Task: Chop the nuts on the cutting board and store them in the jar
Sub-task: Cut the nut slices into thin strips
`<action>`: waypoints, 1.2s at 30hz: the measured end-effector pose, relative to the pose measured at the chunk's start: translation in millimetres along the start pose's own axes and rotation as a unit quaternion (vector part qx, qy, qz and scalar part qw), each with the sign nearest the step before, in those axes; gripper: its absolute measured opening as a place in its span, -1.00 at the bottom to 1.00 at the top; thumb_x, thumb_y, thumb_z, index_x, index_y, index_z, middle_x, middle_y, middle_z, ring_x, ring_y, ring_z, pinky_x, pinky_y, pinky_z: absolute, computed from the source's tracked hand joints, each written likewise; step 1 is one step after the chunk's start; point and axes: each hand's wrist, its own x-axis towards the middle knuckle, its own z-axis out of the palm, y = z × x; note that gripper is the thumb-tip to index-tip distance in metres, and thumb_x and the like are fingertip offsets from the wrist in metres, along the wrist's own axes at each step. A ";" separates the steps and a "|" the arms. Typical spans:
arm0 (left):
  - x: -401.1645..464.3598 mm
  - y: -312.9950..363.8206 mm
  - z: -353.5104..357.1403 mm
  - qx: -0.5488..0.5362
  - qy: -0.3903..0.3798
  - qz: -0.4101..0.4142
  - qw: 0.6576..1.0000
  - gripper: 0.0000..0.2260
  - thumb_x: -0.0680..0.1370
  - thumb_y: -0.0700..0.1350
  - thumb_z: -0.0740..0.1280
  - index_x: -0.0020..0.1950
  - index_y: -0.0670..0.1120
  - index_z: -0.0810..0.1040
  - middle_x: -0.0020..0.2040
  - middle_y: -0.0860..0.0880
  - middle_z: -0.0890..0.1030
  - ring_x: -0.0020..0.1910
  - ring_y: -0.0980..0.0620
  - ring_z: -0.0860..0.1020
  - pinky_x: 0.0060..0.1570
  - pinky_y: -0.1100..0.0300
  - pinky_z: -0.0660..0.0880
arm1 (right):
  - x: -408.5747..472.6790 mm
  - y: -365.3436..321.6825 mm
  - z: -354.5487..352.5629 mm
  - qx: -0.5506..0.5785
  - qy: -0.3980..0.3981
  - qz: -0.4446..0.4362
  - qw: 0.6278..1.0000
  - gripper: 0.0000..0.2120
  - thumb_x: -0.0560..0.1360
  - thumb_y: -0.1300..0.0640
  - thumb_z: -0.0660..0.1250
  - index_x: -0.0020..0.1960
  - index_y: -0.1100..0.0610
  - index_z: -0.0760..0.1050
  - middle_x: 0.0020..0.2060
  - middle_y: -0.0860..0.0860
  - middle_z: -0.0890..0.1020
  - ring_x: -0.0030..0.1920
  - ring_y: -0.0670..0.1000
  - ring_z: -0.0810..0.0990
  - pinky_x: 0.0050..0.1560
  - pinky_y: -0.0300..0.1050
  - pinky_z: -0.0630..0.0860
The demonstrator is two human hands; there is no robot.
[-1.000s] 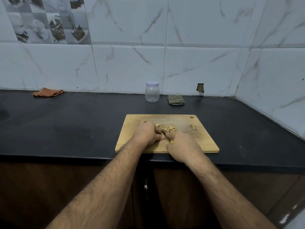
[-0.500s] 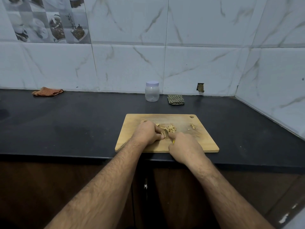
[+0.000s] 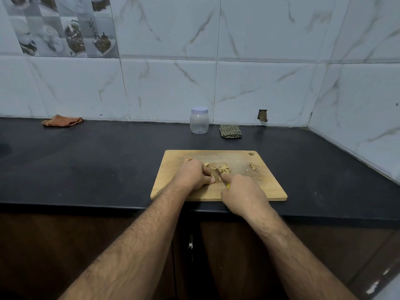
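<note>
Two bare, hairy forearms are seen; no sleeves, rings or watches are worn on the left hand (image 3: 194,175) or right hand (image 3: 243,192).

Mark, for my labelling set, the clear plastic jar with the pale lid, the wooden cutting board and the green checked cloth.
clear plastic jar (image 3: 199,124): head view, on its transparent body.
wooden cutting board (image 3: 267,187): head view, on bare wood at right.
green checked cloth (image 3: 230,131): head view, on its folded middle.

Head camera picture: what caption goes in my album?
Two hands chop nuts with a knife on a wooden board; the jar waits behind.
</note>
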 end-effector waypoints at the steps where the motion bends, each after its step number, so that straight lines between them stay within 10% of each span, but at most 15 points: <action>1: -0.1 0.3 -0.4 -0.002 -0.002 0.000 1.000 -0.76 0.49 0.02 0.48 0.14 0.06 0.69 0.15 0.06 0.66 0.19 0.07 0.53 0.18 0.16 0.48 | -0.2 -1.6 -0.3 0.003 -0.002 -0.006 1.000 -0.48 0.56 0.16 0.21 0.50 -0.11 0.34 0.30 0.00 0.55 0.27 0.06 0.51 0.15 -0.08 0.50; 36: 2.1 4.1 -0.3 0.011 -0.005 -0.019 1.000 -0.80 0.49 0.02 0.48 0.10 0.09 0.70 0.07 0.07 0.68 0.13 0.06 0.55 0.04 0.20 0.49 | -5.4 -13.5 1.8 -0.040 -0.048 0.000 0.998 -0.39 0.54 0.26 0.21 0.52 -0.15 0.28 0.25 0.07 0.54 0.22 0.09 0.51 0.07 -0.04 0.53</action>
